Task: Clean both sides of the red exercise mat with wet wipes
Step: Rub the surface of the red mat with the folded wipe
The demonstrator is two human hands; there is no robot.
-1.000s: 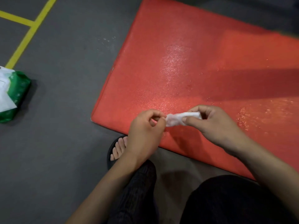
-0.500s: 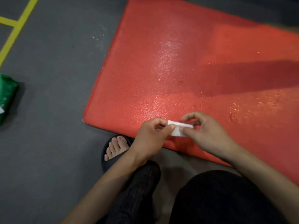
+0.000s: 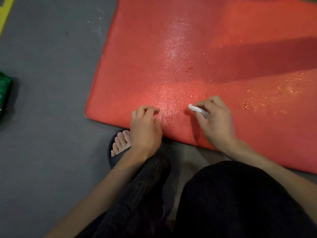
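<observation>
Low centre of frame, over the mat [image 3: 197,54] near edge: right hand [image 3: 217,121] pinches a wadded wipe [image 3: 197,109], left hand [image 3: 145,126] loosely curled, empty; top side looks part-wiped, next pressing wipe down and stroking.

Gym-like hall, grey floor [image 3: 51,83], yellow floor line [image 3: 4,12], red exercise mat [image 3: 205,48]

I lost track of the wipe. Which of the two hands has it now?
The right hand pinches the folded white wet wipe above the red exercise mat. The left hand holds nothing, its fingers loosely curled at the mat's near edge.
</observation>
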